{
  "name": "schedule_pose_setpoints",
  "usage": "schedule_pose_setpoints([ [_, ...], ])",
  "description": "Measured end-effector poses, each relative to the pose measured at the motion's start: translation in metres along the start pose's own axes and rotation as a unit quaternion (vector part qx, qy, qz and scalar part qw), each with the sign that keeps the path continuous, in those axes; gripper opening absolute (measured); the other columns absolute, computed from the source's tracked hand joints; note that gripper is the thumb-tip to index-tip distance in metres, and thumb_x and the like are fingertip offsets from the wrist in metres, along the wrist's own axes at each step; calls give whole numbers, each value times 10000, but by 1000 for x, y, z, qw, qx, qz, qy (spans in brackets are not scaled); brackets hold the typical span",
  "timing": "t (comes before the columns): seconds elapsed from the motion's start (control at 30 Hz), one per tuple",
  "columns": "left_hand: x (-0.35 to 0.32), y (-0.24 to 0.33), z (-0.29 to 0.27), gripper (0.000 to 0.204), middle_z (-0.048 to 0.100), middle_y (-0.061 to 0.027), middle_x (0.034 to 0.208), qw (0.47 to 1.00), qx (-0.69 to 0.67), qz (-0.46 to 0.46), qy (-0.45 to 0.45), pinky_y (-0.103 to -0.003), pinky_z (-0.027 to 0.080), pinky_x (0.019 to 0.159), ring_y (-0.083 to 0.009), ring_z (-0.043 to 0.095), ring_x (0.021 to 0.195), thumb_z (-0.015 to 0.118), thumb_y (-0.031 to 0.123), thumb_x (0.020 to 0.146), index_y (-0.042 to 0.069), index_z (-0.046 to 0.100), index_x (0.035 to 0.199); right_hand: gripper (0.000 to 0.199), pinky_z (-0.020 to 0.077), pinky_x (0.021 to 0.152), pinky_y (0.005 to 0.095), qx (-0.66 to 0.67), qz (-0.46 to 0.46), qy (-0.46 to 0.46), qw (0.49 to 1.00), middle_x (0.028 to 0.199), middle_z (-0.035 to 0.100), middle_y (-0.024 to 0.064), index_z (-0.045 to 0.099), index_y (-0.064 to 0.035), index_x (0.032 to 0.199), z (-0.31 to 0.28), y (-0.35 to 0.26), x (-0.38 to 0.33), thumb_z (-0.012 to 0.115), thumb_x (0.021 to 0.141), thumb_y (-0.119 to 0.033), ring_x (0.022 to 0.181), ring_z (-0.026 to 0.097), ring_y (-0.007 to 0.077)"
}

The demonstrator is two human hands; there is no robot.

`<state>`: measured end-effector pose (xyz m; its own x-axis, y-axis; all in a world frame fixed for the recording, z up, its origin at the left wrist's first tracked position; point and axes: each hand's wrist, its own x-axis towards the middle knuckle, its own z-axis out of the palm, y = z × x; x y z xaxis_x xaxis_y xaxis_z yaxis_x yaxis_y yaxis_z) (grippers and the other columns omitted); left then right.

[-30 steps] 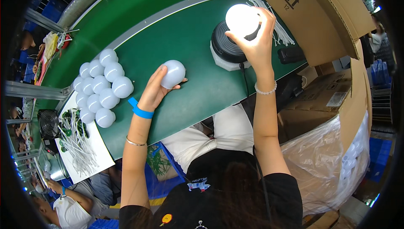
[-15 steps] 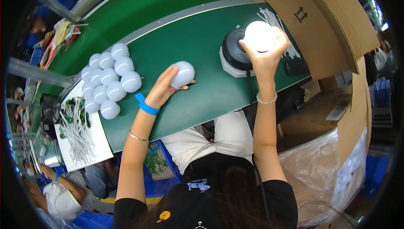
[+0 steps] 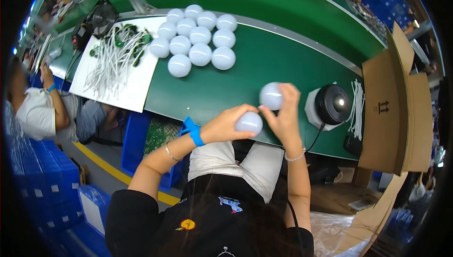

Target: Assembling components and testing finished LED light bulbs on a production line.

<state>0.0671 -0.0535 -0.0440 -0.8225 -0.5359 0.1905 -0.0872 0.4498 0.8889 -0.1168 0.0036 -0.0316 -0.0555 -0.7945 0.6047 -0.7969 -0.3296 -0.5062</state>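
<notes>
Over the near edge of the green table, my left hand (image 3: pixel 225 127) is closed round a white globe light bulb (image 3: pixel 248 124). My right hand (image 3: pixel 287 119), just beside it, grips a second globe bulb (image 3: pixel 271 97), which is unlit. The two bulbs are close together but look apart. To the right of my right hand sits a black round ribbed device (image 3: pixel 331 106) on a white base, with a cable running to the table edge. Several more white bulbs (image 3: pixel 200 55) stand grouped at the far left of the table.
A white board (image 3: pixel 134 84) with a pile of white wires and green parts (image 3: pixel 115 58) lies at the left. White strips (image 3: pixel 357 110) lie right of the device, beside an open cardboard box (image 3: pixel 387 110). A blue bin (image 3: pixel 134 139) is below the table; another person sits at left.
My right hand has come down and left from above the black device, and its bulb has gone from glowing to unlit. The left hand has moved near it. The view has turned left.
</notes>
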Motion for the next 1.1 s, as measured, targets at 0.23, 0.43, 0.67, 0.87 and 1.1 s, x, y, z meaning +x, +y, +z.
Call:
schedule_pose_setpoints([
  [0.23, -75, -23, -23, 608, 546, -143, 1061, 937, 78, -55, 337, -339, 422, 849, -285, 542, 978, 749, 229, 620, 26, 473, 1123, 592, 485, 693, 373, 43, -90, -192, 976, 1116, 423, 201, 394, -106, 1150, 51, -29, 13, 701, 645, -94, 818, 570, 334],
  [0.43, -86, -42, -20, 743, 477, -178, 1148, 827, -20, 18, 561, -340, 403, 863, -234, 480, 1019, 550, 560, 764, 11, 327, 1211, 669, 437, 525, 263, -183, -203, -179, 945, 982, 464, 136, 407, -125, 1138, 104, -47, 48, 713, 601, -381, 604, 510, 180],
  [0.67, -81, -44, -13, 732, 461, -179, 1174, 840, -4, -2, 542, -340, 396, 873, -242, 463, 1036, 556, 538, 771, 17, 312, 1223, 686, 452, 506, 292, -191, -176, -119, 958, 950, 441, 133, 407, -89, 1123, 128, -54, 72, 743, 581, -340, 690, 496, 222],
  [0.87, -81, -56, -13, 716, 438, -166, 1195, 857, 61, 0, 512, -348, 383, 893, -238, 448, 1055, 598, 482, 765, 16, 309, 1226, 704, 450, 526, 288, -188, -157, -98, 965, 939, 437, 127, 404, -68, 1117, 135, -55, 73, 746, 565, -340, 704, 491, 221],
  [1.1, -65, -26, -17, 634, 452, -188, 1162, 853, -32, -22, 521, -346, 369, 908, -247, 465, 1037, 667, 263, 745, 19, 281, 1183, 531, 447, 576, 335, -52, -89, -122, 987, 949, 453, 120, 434, -69, 1156, 94, -71, 55, 661, 706, -234, 726, 503, 261],
])
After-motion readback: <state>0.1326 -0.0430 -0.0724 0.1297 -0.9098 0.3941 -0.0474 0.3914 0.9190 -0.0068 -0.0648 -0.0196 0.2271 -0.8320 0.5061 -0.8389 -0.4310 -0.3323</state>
